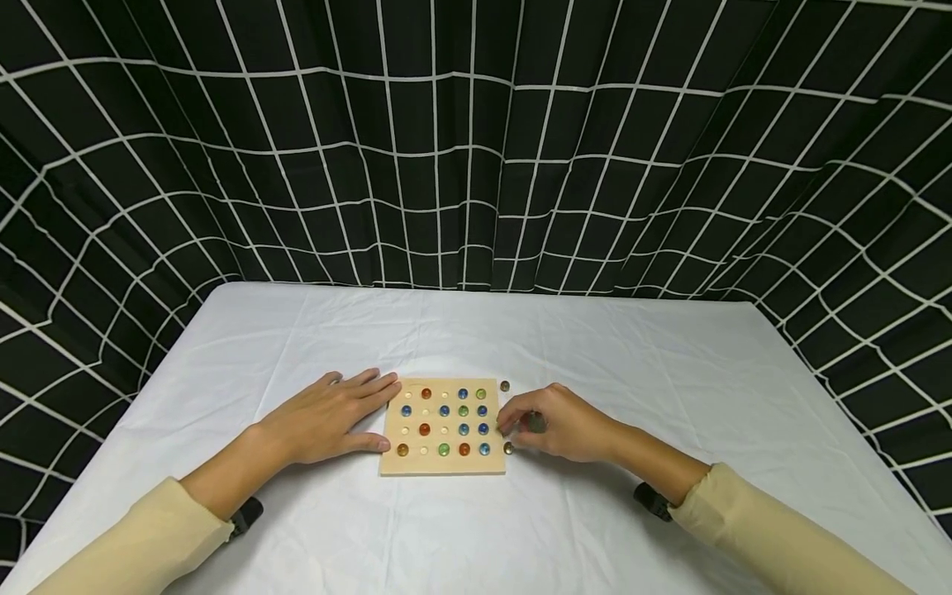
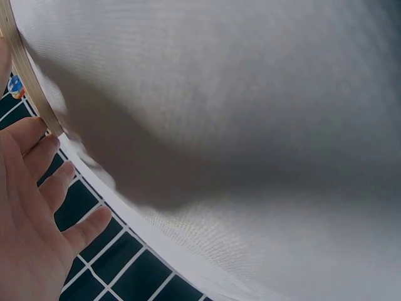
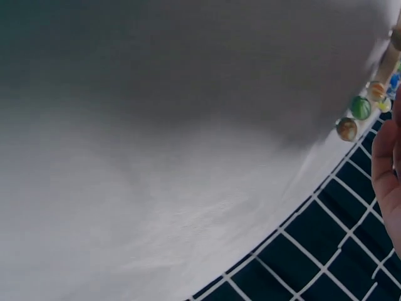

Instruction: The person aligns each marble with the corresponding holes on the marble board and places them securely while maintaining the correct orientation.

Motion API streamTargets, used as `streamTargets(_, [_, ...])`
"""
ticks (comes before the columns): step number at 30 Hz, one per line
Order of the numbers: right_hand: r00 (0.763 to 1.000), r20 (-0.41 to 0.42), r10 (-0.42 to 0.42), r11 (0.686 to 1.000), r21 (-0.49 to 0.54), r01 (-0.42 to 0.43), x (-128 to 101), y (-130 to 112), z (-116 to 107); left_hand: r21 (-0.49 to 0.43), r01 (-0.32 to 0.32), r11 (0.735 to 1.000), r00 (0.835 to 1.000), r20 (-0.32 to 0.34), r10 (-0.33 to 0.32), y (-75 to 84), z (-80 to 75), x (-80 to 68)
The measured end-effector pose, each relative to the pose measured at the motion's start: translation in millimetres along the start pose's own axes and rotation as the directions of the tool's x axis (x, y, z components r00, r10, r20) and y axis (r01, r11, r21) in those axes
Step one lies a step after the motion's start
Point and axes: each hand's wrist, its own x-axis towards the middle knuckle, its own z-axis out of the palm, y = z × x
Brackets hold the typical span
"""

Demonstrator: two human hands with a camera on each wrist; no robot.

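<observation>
A square wooden board [image 1: 443, 464] with rows of dimples lies on the white cloth, and several coloured marbles [image 1: 444, 411] sit in it. My left hand [image 1: 349, 413] lies flat and open on the cloth, fingertips and thumb touching the board's left edge [image 2: 25, 69]. My right hand [image 1: 521, 426] is curled just right of the board, its fingers round a dark marble [image 1: 535, 423]. Two loose marbles lie on the cloth beside the board, one at its far right corner [image 1: 505, 386] and one near my right fingertips [image 1: 509, 448]. The right wrist view shows marbles [image 3: 346, 128] next to my hand [image 3: 388, 169].
The table [image 1: 669, 372] is covered by a white cloth, wide and bare around the board. A black curtain with a white grid [image 1: 476, 149] hangs behind it and on both sides. The table's far edge runs along the curtain.
</observation>
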Motion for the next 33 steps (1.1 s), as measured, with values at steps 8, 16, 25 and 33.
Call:
streamTargets(8, [1.0,0.017,0.009,1.0,-0.026,-0.009,-8.2,8.5,6.5,0.005,-0.003,1.0,1.0,-0.006,0.003,0.1,-0.2,-1.0])
streamTargets(16, [1.0,0.019,0.002,0.999,-0.034,-0.001,-6.1,6.3,9.8,0.001,-0.005,1.0,1.0,-0.005,0.005,0.0,0.6,-0.8])
streamTargets(25, [1.0,0.006,-0.024,0.999,-0.049,0.024,-3.8,5.9,11.2,0.01,-0.007,1.0,1.0,-0.003,0.007,-0.7,0.3,-0.8])
streamTargets(33, [1.0,-0.005,-0.005,0.999,-0.04,0.005,-2.4,6.5,7.1,0.011,-0.007,1.0,1.0,-0.003,0.007,-1.0,1.3,0.1])
